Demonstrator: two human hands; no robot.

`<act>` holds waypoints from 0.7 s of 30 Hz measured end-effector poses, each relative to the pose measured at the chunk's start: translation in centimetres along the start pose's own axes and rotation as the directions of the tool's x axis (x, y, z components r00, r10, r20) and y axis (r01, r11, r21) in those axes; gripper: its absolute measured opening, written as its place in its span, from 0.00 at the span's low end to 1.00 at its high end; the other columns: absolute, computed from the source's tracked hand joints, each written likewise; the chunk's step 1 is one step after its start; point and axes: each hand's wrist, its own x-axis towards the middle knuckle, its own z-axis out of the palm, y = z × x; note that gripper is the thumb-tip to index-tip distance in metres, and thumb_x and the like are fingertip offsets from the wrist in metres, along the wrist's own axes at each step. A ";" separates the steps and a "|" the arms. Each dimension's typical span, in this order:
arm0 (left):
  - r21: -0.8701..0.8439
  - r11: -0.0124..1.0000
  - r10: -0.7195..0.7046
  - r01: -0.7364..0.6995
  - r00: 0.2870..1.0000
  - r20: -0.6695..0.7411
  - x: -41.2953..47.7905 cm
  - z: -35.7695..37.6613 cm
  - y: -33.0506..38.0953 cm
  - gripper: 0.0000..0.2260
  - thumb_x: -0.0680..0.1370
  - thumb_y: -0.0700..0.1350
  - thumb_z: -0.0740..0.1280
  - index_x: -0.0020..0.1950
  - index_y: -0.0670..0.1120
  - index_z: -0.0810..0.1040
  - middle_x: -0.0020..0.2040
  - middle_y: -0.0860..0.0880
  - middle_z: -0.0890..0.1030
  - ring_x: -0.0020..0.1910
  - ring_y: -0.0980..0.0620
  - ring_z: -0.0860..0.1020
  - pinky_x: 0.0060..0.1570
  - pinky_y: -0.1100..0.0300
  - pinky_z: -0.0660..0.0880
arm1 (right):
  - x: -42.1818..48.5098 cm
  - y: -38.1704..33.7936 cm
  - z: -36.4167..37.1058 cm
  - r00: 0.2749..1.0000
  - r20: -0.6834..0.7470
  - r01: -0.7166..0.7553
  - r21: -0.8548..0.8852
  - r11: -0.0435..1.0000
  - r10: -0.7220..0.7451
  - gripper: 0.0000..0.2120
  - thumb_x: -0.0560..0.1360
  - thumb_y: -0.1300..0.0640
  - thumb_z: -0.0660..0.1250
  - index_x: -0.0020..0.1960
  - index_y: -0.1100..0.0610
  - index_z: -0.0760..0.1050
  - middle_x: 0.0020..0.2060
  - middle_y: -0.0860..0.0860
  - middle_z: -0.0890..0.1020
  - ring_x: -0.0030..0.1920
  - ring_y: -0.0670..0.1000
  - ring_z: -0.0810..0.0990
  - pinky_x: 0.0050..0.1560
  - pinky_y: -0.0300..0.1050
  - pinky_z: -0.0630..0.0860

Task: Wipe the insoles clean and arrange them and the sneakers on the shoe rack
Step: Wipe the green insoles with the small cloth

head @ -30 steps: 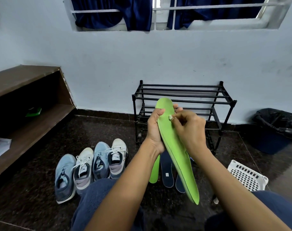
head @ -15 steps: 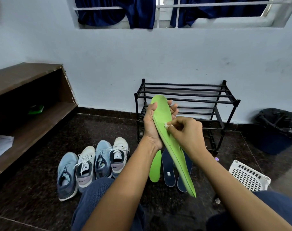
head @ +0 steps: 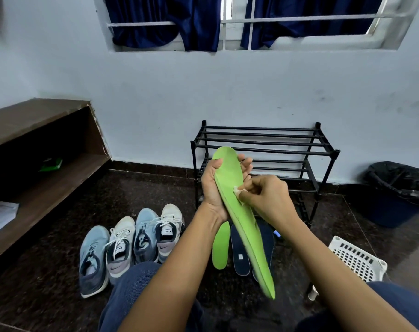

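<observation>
left hand (head: 214,188) cups the lime-green insole (head: 242,226) from behind, thumb on one edge, fingers curled round the other. toe end is up and the heel slants down toward the knees. right hand (head: 268,200) is in there too, fingertips pinching a small white wipe (head: 237,190) and pressing it onto the insole's face, just below the left hand's fingers. the two hands are close together, held up in front of the black shoe rack (head: 263,140) that stands against the wall.

down on the dark floor, a second green insole (head: 220,248) lies flat. just beside it lie the navy insoles (head: 238,255), partly hidden behind the held one. to the left, four sneakers (head: 132,243) sit in a tight row, blue, white, blue, white, toes toward the wall.

a white perforated basket (head: 357,257) sits by the right knee, and a bin with a black liner (head: 400,188) stands in the far right corner. a wooden shelf (head: 48,173) runs along the left wall.
</observation>
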 end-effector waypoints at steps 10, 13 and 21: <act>-0.021 0.995 -0.097 0.096 0.995 -0.019 -1.1 1.8 -1.5 0.17 0.71 0.52 0.60 0.53 0.43 0.78 0.45 0.45 0.82 0.43 0.48 0.82 0.47 0.57 0.78 | 0.9 -0.6 0.2 0.916 -0.366 0.170 -0.014 0.985 -0.163 0.02 0.71 0.61 0.72 0.43 0.59 0.82 0.40 0.50 0.84 0.38 0.46 0.80 0.45 0.33 0.72; -0.042 0.999 -0.031 0.031 0.999 -0.006 -0.6 1.4 -0.9 0.21 0.65 0.52 0.69 0.53 0.42 0.77 0.52 0.43 0.80 0.51 0.47 0.79 0.57 0.53 0.72 | 1.1 -0.3 -0.2 0.968 -0.244 0.059 -0.034 0.998 -0.066 0.03 0.71 0.59 0.71 0.40 0.59 0.81 0.31 0.47 0.79 0.31 0.47 0.75 0.39 0.35 0.67; -0.010 1.000 -0.005 0.005 1.000 0.028 0.0 0.7 -0.4 0.22 0.65 0.52 0.68 0.54 0.41 0.77 0.53 0.42 0.79 0.54 0.46 0.77 0.62 0.53 0.70 | 0.9 0.3 0.0 0.973 -0.211 0.085 -0.040 0.996 -0.091 0.03 0.71 0.59 0.71 0.39 0.58 0.80 0.28 0.46 0.78 0.29 0.47 0.73 0.35 0.36 0.67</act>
